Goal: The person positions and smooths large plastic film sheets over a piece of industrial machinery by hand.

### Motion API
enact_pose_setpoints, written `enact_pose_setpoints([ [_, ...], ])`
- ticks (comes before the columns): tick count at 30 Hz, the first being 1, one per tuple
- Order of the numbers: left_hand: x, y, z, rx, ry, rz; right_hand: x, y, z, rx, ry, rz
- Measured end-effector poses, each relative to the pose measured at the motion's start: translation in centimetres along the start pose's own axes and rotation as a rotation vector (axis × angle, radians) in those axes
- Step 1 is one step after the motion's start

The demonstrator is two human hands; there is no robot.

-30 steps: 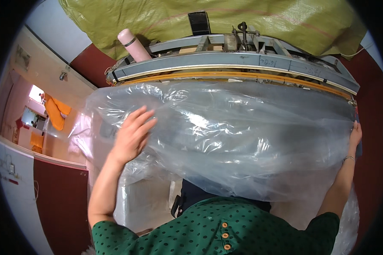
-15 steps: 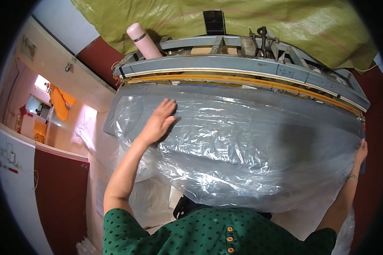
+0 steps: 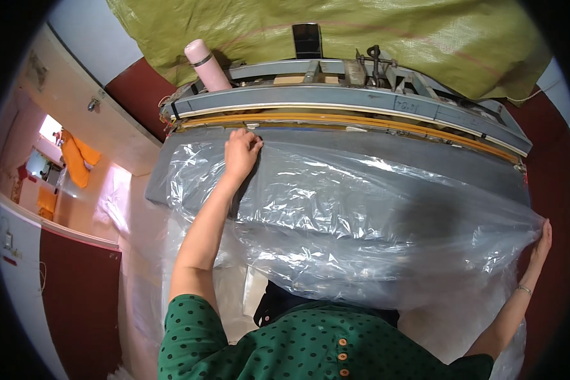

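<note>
A wide clear plastic sheet (image 3: 310, 196) drapes over a grey padded work surface (image 3: 361, 142) and hangs down toward my lap. My left hand (image 3: 242, 155) is at the sheet's far edge, left of the middle, its fingers bent and pinched together on the film. Far out to the right, my right hand (image 3: 541, 239) grips the sheet's right-hand edge and draws the film taut into a point beyond the work surface. What lies under my left palm is hidden.
Behind the surface runs a grey metal sealing-machine frame (image 3: 285, 101) with orange strips (image 3: 335, 118). A pink flask (image 3: 209, 66) leans on it, and a dark phone (image 3: 307, 41) rests against a yellow-green tarp (image 3: 424, 38). An open door (image 3: 95, 82) stands at the left.
My left hand has moved up to the sheet's far edge, its spread fingers now curled in. My right hand has pulled the sheet's edge outward and slightly nearer.
</note>
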State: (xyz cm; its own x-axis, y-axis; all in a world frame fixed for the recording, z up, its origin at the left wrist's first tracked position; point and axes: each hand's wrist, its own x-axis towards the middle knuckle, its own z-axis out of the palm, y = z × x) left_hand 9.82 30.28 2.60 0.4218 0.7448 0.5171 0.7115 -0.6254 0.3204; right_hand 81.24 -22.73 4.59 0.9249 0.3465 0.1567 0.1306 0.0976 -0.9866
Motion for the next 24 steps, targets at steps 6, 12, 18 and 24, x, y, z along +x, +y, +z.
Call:
enact_pose_setpoints([
  [6,1.5,1.3,-1.0,-0.485,0.486,-0.401,3.5,-1.5,9.3,0.151,0.225,0.089],
  [12,2.3,-9.2,2.3,-0.383,0.478,-0.494,4.2,6.9,22.4,-0.642,0.284,-0.672],
  [18,4.6,-11.2,3.9,-0.589,0.491,-0.525,5.4,7.9,26.0,-0.262,0.216,-0.344],
  [24,4.4,-8.8,2.5,-0.346,0.541,-0.543,4.8,7.0,26.9,-0.614,0.396,-0.316],
])
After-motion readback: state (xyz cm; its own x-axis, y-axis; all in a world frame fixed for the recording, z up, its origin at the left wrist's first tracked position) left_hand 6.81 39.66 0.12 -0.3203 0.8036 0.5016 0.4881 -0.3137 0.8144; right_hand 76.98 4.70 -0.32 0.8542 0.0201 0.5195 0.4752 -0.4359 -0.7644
